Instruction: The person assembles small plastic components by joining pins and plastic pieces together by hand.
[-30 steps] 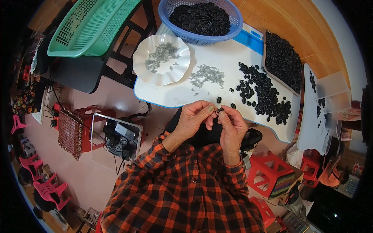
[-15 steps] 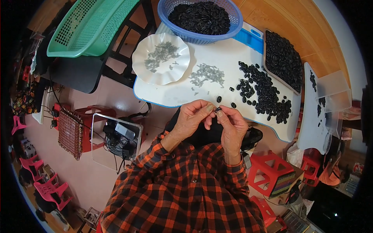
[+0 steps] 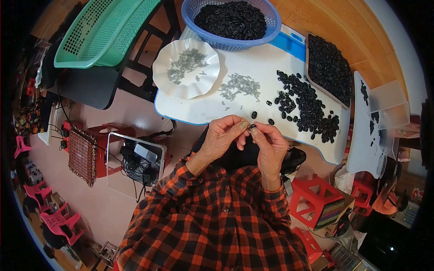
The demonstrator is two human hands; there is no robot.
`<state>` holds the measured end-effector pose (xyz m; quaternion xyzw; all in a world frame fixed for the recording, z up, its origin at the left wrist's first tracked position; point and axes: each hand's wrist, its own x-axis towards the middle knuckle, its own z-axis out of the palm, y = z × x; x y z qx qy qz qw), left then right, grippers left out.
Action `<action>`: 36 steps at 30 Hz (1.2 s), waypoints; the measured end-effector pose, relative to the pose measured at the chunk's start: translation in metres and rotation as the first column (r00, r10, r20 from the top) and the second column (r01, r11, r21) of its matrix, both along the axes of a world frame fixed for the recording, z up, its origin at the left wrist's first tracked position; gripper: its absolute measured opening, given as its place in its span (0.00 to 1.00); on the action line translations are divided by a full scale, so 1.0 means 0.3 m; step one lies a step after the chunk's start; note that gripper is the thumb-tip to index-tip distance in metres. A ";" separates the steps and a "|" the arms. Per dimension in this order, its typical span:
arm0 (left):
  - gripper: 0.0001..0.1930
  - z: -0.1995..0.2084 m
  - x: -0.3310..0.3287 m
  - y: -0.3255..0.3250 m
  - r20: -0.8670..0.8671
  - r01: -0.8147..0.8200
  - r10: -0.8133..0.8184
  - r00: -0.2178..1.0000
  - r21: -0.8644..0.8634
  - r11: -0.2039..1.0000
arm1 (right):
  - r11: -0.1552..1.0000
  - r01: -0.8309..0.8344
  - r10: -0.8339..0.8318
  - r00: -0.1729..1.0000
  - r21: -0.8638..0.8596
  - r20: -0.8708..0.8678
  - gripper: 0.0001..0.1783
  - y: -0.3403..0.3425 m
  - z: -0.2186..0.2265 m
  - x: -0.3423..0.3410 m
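In the head view, the right hand pinches a small black part between thumb and forefinger, just off the near edge of the table; the left hand presses thumb and finger together against it, anything pinched there being hidden. The part appears light, stiff and smooth, probably apt to slip, and is judged best held by its outer rim with the fingertips.
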<state>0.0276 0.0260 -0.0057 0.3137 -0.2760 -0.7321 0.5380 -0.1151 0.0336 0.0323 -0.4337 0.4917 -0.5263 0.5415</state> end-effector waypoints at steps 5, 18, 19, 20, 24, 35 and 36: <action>0.11 0.008 0.004 0.000 0.040 0.000 0.000 0.999 -0.012 1.000 | 1.000 0.000 0.000 1.000 0.009 -0.017 0.08 -0.002 0.009 0.004; 0.09 0.023 0.016 0.003 0.242 -0.017 0.051 0.969 -0.140 0.990 | 0.992 0.021 -0.051 0.970 -0.127 -0.239 0.07 0.006 0.031 0.025; 0.09 0.027 0.019 0.003 0.272 -0.017 0.063 0.960 -0.169 0.985 | 0.989 0.018 -0.060 0.956 -0.146 -0.286 0.07 0.005 0.033 0.026; 0.08 0.029 0.021 0.003 0.301 -0.016 0.076 0.951 -0.198 0.980 | 0.989 0.018 -0.060 0.956 -0.146 -0.286 0.07 0.005 0.035 0.026; 0.07 0.034 0.028 0.005 0.386 -0.013 0.116 0.915 -0.258 0.966 | 0.974 -0.012 -0.085 0.906 -0.225 -0.415 0.07 0.009 0.041 0.022; 0.08 0.022 0.022 0.007 0.369 0.053 0.046 0.928 -0.254 0.966 | 0.968 -0.062 -0.075 0.854 -0.244 -0.515 0.07 0.011 0.053 0.026; 0.08 0.023 0.022 0.009 0.369 0.053 0.046 0.928 -0.254 0.966 | 0.977 -0.053 -0.050 0.883 -0.205 -0.467 0.07 0.008 0.049 0.025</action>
